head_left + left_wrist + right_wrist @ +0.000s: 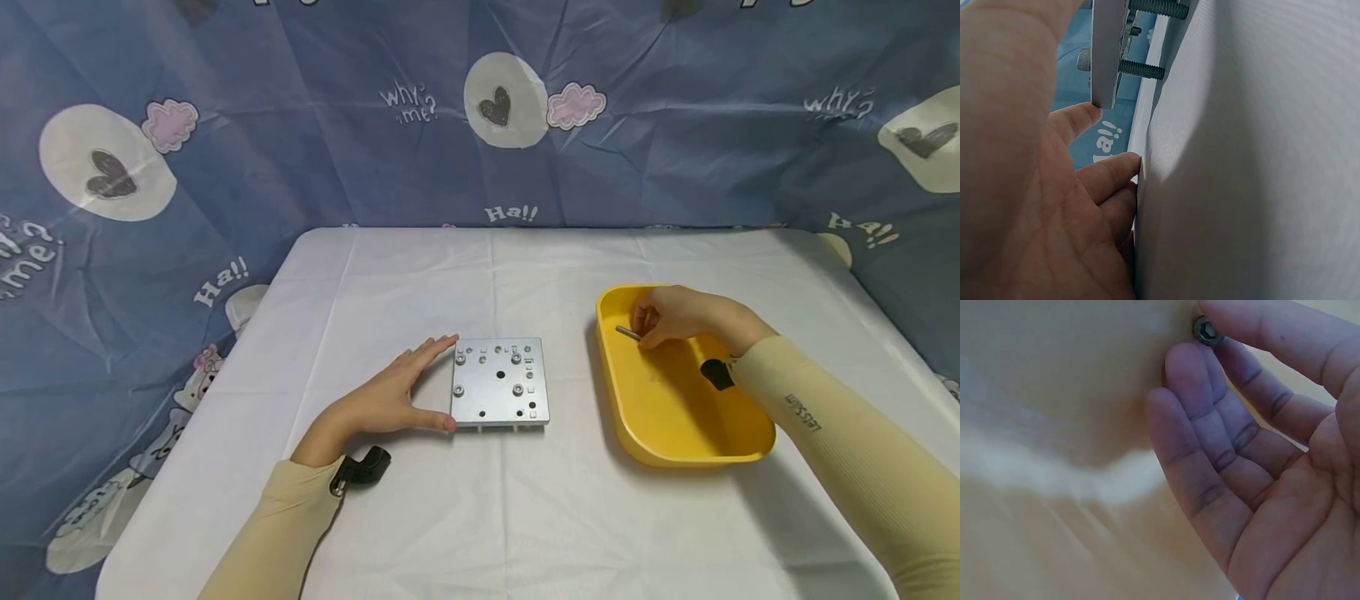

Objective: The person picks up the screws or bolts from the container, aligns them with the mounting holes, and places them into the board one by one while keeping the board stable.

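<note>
My left hand rests beside a square silver metal plate, its spread index finger and thumb touching the plate's two left corners. Several socket-head screws are set in the plate's top. In the left wrist view, their threaded shanks stick out below, holding the plate raised off the table. Inside a yellow plastic bin, my right hand pinches a socket head screw between thumb and fingertips. The right wrist view shows the hex recess in the screw's head.
The yellow bin stands to the right of the plate, its raised walls around my right hand. A white cloth covers the table. Behind it hangs a blue printed curtain.
</note>
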Motion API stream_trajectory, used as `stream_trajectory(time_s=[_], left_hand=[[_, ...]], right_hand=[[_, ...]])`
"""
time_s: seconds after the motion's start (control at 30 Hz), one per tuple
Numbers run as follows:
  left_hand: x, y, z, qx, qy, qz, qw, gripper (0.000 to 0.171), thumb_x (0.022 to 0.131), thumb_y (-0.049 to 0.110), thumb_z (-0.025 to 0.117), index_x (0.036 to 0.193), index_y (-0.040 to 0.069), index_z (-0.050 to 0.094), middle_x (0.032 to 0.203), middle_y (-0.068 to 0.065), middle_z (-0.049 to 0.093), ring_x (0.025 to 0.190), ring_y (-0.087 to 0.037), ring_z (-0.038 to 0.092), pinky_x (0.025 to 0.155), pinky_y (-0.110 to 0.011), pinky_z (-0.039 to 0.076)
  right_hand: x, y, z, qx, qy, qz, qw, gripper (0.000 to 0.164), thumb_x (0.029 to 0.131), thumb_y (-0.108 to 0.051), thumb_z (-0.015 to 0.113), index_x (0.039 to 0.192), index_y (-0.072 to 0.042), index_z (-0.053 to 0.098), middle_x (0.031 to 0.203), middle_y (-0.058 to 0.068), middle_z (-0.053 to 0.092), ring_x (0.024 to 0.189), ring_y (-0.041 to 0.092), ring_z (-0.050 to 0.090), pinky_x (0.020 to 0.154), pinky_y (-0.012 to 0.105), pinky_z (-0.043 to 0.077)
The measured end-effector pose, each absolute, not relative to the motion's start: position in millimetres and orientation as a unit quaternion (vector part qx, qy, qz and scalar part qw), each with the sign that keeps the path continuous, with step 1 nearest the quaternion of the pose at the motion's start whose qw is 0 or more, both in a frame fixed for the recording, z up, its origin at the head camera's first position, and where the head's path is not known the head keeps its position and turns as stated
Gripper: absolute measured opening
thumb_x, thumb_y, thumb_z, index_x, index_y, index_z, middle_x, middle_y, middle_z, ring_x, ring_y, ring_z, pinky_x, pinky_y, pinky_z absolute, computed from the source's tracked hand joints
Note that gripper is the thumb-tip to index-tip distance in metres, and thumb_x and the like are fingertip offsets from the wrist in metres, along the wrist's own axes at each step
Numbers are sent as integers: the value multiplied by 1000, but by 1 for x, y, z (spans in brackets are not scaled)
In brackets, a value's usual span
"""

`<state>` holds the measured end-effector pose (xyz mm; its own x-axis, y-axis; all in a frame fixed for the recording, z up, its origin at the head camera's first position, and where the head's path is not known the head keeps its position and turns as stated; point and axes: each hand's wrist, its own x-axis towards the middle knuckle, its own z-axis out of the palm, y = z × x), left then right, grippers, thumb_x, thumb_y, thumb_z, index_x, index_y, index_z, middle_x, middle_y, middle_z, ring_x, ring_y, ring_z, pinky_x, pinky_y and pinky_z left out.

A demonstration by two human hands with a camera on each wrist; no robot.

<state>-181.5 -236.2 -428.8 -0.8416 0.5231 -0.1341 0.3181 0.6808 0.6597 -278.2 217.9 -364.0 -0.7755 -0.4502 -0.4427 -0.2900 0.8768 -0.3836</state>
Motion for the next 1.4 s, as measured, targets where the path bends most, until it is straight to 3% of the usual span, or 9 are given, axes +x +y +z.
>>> stream_trajectory(time_s=[0.27, 1.0, 1.2, 1.4], left_hand=[[-183, -237, -431, 231, 904, 324, 159, 124, 75, 54, 95, 172, 38, 20, 181, -13, 16, 169, -39, 10, 137, -63, 7], [-183, -238, -432, 240, 901, 327, 157, 123, 76, 54, 95, 172, 35, 20, 181, -10, 18, 169, -39, 10, 138, -62, 5], [-184, -239, -433, 238, 901, 326, 159, 123, 76, 55, 95, 172, 36, 20, 182, -9, 18, 169, -40, 10, 138, -62, 5], [-185, -239, -431, 237, 900, 329, 158, 123, 76, 53, 95, 172, 36, 21, 181, -10, 18, 169, -40, 10, 138, -62, 4]], right_hand=[[-278, 220, -363, -159, 907, -215, 324, 20, 94, -10, 80, 105, -2, 66, 82, 3, 65, 71, 14, 59, 66, 26, 52], [-280, 222, -371, -153, 894, -246, 341, 18, 92, -5, 77, 102, 4, 65, 84, 4, 70, 73, 10, 65, 69, 23, 60], [-284, 222, -371, -152, 886, -230, 374, 20, 94, -16, 80, 102, -2, 67, 85, -1, 68, 76, 11, 62, 70, 24, 55], [-287, 222, -364, -134, 876, -237, 399, 19, 98, -19, 78, 102, -3, 70, 87, -1, 68, 80, 12, 63, 76, 25, 58]])
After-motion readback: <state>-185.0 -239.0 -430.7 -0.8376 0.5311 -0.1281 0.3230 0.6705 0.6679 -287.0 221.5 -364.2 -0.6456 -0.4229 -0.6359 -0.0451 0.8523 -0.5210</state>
